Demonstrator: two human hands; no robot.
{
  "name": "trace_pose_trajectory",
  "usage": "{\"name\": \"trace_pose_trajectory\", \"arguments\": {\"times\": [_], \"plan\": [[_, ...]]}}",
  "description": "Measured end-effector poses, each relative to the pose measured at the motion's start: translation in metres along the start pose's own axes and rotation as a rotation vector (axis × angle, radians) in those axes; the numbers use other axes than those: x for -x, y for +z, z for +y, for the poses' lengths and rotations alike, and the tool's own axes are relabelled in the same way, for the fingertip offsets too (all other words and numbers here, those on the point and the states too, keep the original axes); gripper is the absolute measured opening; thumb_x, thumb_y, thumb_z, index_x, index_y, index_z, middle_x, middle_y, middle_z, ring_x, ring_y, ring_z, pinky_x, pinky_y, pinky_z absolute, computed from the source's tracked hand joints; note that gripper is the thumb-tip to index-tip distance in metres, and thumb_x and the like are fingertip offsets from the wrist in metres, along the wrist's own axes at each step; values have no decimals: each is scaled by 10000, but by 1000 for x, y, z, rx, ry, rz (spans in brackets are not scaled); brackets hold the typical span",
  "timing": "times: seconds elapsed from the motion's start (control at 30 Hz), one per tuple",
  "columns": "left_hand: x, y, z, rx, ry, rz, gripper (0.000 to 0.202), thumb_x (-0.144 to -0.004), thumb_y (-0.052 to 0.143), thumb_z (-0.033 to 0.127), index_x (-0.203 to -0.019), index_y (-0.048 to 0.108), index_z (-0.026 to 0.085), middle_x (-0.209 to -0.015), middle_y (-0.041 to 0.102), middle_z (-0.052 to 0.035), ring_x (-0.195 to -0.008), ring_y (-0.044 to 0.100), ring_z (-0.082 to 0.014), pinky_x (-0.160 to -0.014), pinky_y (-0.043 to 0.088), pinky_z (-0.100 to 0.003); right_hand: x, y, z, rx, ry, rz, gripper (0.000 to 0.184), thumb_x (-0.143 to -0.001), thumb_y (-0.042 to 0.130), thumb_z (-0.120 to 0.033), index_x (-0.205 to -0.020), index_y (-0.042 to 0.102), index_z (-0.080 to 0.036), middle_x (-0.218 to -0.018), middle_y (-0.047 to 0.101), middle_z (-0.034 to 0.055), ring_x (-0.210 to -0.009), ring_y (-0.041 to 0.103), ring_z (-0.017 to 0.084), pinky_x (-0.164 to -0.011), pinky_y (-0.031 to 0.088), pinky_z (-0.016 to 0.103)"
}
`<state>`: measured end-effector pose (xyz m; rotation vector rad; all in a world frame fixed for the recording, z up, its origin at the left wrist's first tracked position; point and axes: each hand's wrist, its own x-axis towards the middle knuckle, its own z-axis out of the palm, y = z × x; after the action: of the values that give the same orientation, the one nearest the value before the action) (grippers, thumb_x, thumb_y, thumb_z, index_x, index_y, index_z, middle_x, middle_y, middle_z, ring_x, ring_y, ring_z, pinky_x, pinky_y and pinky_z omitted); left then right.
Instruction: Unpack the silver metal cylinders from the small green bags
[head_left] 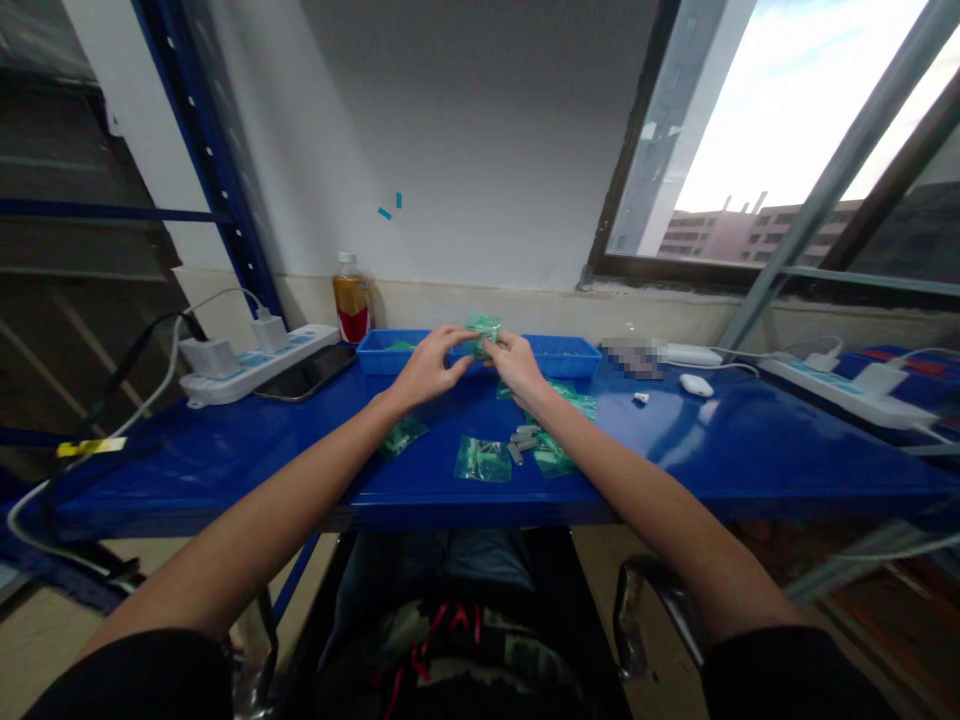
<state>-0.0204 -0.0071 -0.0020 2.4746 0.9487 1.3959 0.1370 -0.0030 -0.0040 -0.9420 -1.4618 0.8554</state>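
Between my two hands, a small clear green plastic bag [484, 325] is held up in front of the blue bins. My right hand [516, 365] pinches its lower part. My left hand [435, 365] reaches it with the fingertips, thumb and index finger curved apart around a gap; whether they grip it is hard to make out. Below on the blue table lie a filled green bag [482, 459], a small pile of grey metal pieces [523, 441] and more green bags [553, 458], partly behind my right forearm. Another green bag [403, 437] sits beside my left forearm.
Blue bins [566, 357] line the wall, with a drink bottle [352, 300] to their left. Power strips [259, 365] with cables stand at both ends; a dark phone [307, 374] lies at left. At right are a white earbud case [696, 385] and an earbud [641, 398].
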Motion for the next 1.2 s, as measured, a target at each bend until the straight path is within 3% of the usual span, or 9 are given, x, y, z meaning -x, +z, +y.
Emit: {"name": "trace_pose_trajectory", "arguments": {"times": [0.07,0.13,0.27,0.4,0.63,0.77,0.93,1.07,1.2], "plan": [[-3,-1,-1,129,-152,133,380,-789,592,272,-1152,577,161,-1127,590,-103,-945,583,-187,-762,489,-300,-2,-2,3,39,-22,-12,189,-803,520,-210,-961,609,-152,-806,668,34,-706,610,148,-652,474,272],[-6,-3,-5,335,-357,184,353,-798,598,293,-1119,573,148,-1019,613,-87,-802,601,-144,-678,488,-262,-1,-3,6,95,-80,-54,286,-813,486,-188,-1091,546,-166,-767,645,11,-663,597,141,-635,469,269],[-7,-6,-15,635,-594,20,172,-772,643,281,-817,615,117,-617,558,2,-499,498,-69,-524,413,-201,9,-1,6,435,-352,-69,444,-825,453,-172,-1267,412,-181,-834,628,28,-719,590,169,-730,467,318],[-6,-5,-15,672,-632,55,181,-729,684,262,-664,583,127,-492,495,35,-437,450,-57,-476,362,-186,16,0,0,754,-538,-104,324,-866,431,-209,-1176,514,-170,-1039,606,104,-969,561,223,-880,429,360],[-7,-6,-12,658,-725,80,244,-702,701,323,-616,561,143,-456,473,37,-413,444,-72,-458,357,-216,24,3,-8,985,-518,-171,362,-909,443,-317,-1244,517,-199,-1115,592,123,-1008,566,241,-869,441,352],[-6,-5,-16,588,-732,77,256,-689,705,360,-620,574,151,-440,479,23,-387,436,-86,-429,329,-234,28,7,-11,1027,-510,-191,354,-918,428,-314,-1235,522,-189,-1087,616,126,-986,584,248,-852,446,355],[-8,-2,-15,683,-780,132,267,-684,694,302,-554,511,158,-410,422,40,-360,367,-60,-394,286,-213,27,9,-11,995,-525,-176,284,-922,431,-295,-1139,570,-175,-1086,627,118,-1012,585,238,-876,447,348],[-11,-8,-18,701,-803,218,269,-696,674,294,-565,479,163,-421,405,44,-377,361,-59,-385,294,-195,31,13,-4,1034,-528,-217,218,-906,465,-272,-995,639,-176,-1232,556,140,-1071,565,242,-906,444,367],[-11,-16,-26,507,-648,335,225,-734,633,341,-674,515,159,-540,502,23,-475,473,-85,-446,397,-192,28,15,3,948,-506,-222,205,-851,569,-312,-911,684,-153,-1279,508,165,-1126,528,251,-952,420,384]]}}
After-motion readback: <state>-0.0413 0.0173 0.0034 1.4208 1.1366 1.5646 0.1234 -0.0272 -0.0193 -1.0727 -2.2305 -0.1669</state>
